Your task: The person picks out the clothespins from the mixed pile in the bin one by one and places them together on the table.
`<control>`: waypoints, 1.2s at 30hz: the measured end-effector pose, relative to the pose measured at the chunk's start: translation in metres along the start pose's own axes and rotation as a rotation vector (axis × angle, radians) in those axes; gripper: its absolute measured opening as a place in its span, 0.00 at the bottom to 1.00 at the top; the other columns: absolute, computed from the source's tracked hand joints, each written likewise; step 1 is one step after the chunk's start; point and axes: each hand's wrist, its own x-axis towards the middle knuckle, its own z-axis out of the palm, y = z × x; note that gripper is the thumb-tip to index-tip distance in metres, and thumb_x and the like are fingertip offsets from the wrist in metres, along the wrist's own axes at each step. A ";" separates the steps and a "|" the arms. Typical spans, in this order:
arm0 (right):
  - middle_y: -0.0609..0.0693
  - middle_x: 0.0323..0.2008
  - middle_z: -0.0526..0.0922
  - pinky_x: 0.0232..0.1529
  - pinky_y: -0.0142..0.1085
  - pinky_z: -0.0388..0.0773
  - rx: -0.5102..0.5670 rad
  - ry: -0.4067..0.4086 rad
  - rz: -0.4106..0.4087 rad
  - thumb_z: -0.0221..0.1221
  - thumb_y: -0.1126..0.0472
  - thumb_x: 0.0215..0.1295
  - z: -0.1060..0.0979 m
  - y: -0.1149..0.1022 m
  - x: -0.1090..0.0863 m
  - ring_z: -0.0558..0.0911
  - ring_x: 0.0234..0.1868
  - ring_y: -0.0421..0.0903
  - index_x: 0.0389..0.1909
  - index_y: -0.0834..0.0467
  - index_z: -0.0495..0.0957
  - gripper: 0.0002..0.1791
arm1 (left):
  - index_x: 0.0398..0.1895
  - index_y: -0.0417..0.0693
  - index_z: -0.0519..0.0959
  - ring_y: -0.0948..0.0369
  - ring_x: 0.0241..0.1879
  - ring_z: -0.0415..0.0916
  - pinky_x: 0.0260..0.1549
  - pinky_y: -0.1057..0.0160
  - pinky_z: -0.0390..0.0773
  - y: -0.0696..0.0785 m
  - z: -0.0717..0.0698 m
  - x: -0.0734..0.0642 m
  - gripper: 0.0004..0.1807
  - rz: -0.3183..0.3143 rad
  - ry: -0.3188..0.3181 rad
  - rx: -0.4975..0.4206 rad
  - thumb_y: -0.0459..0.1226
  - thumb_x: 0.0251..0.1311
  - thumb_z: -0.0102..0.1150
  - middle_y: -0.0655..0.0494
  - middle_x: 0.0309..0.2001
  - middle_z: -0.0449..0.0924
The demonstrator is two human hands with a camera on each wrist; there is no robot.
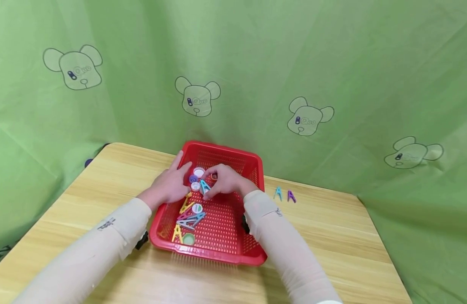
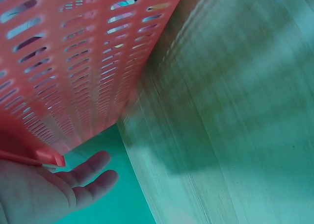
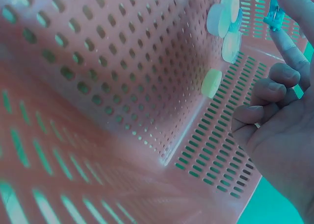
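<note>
Head view showed the right hand [image 1: 226, 180] pinching a teal clothespin [image 1: 204, 186] between thumb and forefinger, other fingers curled, inside a red basket [image 1: 256, 169]. Just left of the pinch sat small round caps [image 1: 198, 172]. The left hand [image 1: 169, 185] rested with fingers straight over the basket's left rim, seemingly to steady it. Nearer the person lay more clothespins [image 1: 188, 219] and a green cap [image 1: 188, 239]. Right of the basket, two clothespins [image 1: 284, 195] stood apart on the wooden table [image 1: 351, 236]. Green cloth [image 1: 332, 63] hung behind.
</note>
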 end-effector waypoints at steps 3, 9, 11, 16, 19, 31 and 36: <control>0.58 0.53 0.79 0.43 0.38 0.83 0.009 0.018 -0.006 0.78 0.59 0.49 -0.004 0.001 -0.002 0.77 0.53 0.58 0.49 0.51 0.83 0.24 | 0.79 0.43 0.55 0.37 0.63 0.68 0.46 0.43 0.81 0.000 0.000 0.000 0.45 -0.003 0.004 -0.008 0.35 0.60 0.64 0.49 0.80 0.23; 0.57 0.50 0.81 0.43 0.37 0.83 0.022 0.037 -0.036 0.78 0.59 0.49 -0.009 0.003 -0.005 0.78 0.52 0.58 0.49 0.51 0.83 0.24 | 0.79 0.43 0.54 0.36 0.63 0.68 0.50 0.42 0.79 -0.003 0.002 -0.003 0.45 -0.013 -0.004 -0.006 0.36 0.61 0.63 0.50 0.80 0.21; 0.54 0.48 0.82 0.43 0.36 0.83 0.032 0.044 -0.046 0.78 0.59 0.48 -0.010 0.002 -0.005 0.79 0.51 0.56 0.48 0.51 0.84 0.24 | 0.79 0.43 0.53 0.36 0.64 0.66 0.51 0.42 0.78 -0.004 0.003 -0.003 0.44 -0.015 -0.009 -0.003 0.36 0.61 0.63 0.50 0.79 0.21; 0.53 0.45 0.83 0.43 0.37 0.83 0.080 0.049 -0.061 0.79 0.59 0.47 -0.016 0.002 -0.005 0.79 0.51 0.59 0.46 0.52 0.84 0.23 | 0.79 0.43 0.53 0.35 0.64 0.66 0.49 0.43 0.80 -0.005 0.001 -0.003 0.44 -0.016 -0.012 -0.007 0.36 0.61 0.62 0.50 0.79 0.21; 0.53 0.45 0.82 0.42 0.37 0.83 0.089 0.051 -0.060 0.79 0.57 0.47 -0.021 0.000 -0.006 0.79 0.51 0.60 0.46 0.52 0.84 0.23 | 0.79 0.44 0.53 0.36 0.63 0.66 0.48 0.43 0.80 -0.004 -0.001 -0.002 0.45 -0.013 -0.013 -0.008 0.36 0.61 0.62 0.50 0.80 0.21; 0.52 0.45 0.81 0.41 0.39 0.83 0.081 0.101 -0.046 0.79 0.58 0.48 -0.037 -0.005 -0.017 0.78 0.49 0.58 0.46 0.52 0.84 0.23 | 0.79 0.44 0.53 0.36 0.63 0.68 0.45 0.43 0.82 0.001 -0.001 -0.001 0.46 -0.001 -0.009 -0.028 0.36 0.61 0.64 0.49 0.80 0.22; 0.55 0.48 0.80 0.41 0.39 0.82 0.066 0.117 -0.035 0.79 0.56 0.47 -0.045 -0.007 -0.019 0.75 0.49 0.56 0.46 0.52 0.84 0.23 | 0.79 0.43 0.53 0.36 0.61 0.69 0.45 0.43 0.82 0.001 -0.002 -0.001 0.46 0.002 -0.008 -0.024 0.37 0.60 0.64 0.48 0.80 0.23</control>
